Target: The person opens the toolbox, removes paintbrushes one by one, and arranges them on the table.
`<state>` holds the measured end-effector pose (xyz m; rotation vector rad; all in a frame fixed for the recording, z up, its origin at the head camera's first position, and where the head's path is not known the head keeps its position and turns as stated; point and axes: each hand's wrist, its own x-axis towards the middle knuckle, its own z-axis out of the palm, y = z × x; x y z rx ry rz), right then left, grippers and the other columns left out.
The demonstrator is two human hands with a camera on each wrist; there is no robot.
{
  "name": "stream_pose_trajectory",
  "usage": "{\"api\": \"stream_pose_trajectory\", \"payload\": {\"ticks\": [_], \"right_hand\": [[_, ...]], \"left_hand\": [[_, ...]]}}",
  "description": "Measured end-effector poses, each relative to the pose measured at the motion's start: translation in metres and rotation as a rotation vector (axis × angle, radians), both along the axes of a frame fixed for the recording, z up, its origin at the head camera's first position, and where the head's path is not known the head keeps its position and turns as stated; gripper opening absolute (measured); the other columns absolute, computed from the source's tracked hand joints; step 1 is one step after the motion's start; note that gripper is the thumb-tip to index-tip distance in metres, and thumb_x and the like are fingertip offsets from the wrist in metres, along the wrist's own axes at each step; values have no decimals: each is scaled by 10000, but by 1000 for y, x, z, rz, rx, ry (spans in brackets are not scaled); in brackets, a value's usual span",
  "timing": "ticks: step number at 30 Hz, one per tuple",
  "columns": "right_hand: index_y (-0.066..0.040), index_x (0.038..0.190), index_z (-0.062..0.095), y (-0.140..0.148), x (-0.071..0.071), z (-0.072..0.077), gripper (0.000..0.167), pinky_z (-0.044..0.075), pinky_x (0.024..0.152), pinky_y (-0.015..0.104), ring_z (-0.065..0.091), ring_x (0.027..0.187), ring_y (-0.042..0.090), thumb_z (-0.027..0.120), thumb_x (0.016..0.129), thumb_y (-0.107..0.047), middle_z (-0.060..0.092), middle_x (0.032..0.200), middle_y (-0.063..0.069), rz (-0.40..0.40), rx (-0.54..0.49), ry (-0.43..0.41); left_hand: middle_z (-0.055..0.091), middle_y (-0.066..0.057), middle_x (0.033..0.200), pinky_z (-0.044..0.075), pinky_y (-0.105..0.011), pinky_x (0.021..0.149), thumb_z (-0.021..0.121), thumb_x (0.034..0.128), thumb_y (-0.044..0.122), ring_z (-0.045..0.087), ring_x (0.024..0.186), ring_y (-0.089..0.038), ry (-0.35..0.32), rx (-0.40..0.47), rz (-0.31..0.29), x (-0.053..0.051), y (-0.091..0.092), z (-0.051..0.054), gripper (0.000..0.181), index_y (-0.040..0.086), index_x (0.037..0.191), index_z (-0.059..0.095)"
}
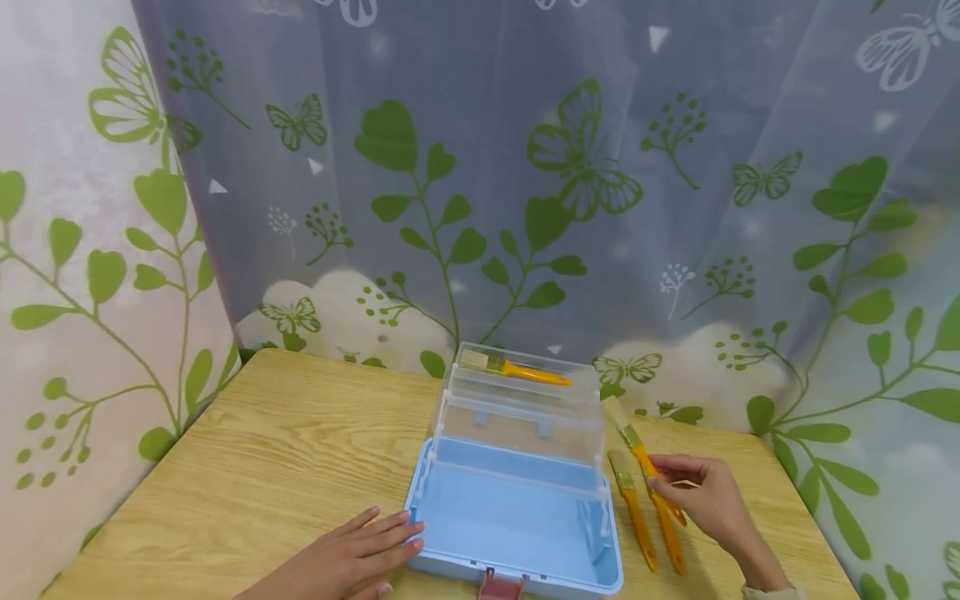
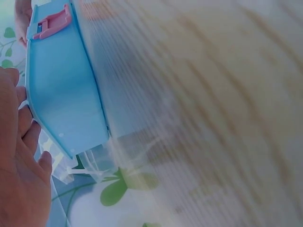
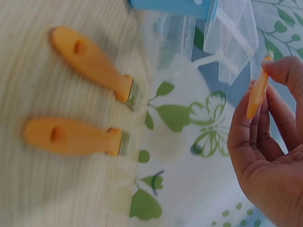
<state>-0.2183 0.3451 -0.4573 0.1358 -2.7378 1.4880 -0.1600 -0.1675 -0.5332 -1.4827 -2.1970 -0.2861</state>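
My right hand pinches a paintbrush by its orange handle, thumb against fingers, with the pale bristles pointing away toward the back. It is held above the table, right of a blue storage box. Two more orange-handled paintbrushes, one on the left and one on the right, lie below that hand. Another paintbrush rests in the uppermost clear tray of the opened box. At the box's left rim, my left hand touches the edge with its fingers extended.
The wooden table stretches to the left of the box. A pink latch sits at the box's front. Behind the table hangs a curtain printed with leaves and butterflies, close to the raised clear trays.
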Motion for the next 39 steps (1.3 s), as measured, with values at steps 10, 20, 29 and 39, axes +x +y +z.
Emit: {"api": "stream_pose_trajectory", "payload": {"ticks": [10, 20, 29, 39], "right_hand": [[75, 1255, 688, 19, 11, -8, 412, 600, 700, 251, 672, 826, 11, 788, 890, -88, 763, 1079, 143, -155, 25, -15], [87, 1293, 656, 34, 17, -16, 448, 598, 710, 239, 682, 815, 3, 777, 902, -95, 770, 1071, 109, -258, -9, -123], [82, 1279, 666, 46, 23, -27, 388, 611, 749, 288, 675, 793, -54, 730, 925, -62, 677, 1275, 250, -311, 20, -174], [24, 1213, 730, 59, 27, -33, 384, 584, 706, 254, 709, 1025, 261, 779, 896, -187, 730, 1181, 210, -452, 106, -131]], "left_hand": [[295, -21, 1666, -25, -239, 1256, 621, 1018, 258, 101, 1566, -87, -11, -3, -2, 0, 0, 1, 648, 99, 1590, 362], [297, -19, 1665, -19, -242, 1257, 606, 1027, 279, 100, 1565, -88, 14, 0, 4, 0, 1, 0, 635, 97, 1587, 368], [281, -18, 1672, -22, -244, 1258, 535, 1066, 301, 101, 1565, -88, 13, 7, -4, 0, 1, 0, 583, 90, 1585, 371], [264, -15, 1674, -21, -247, 1259, 532, 1067, 315, 88, 1567, -92, 48, -1, 3, -1, 2, 0, 597, 99, 1594, 353]]}}
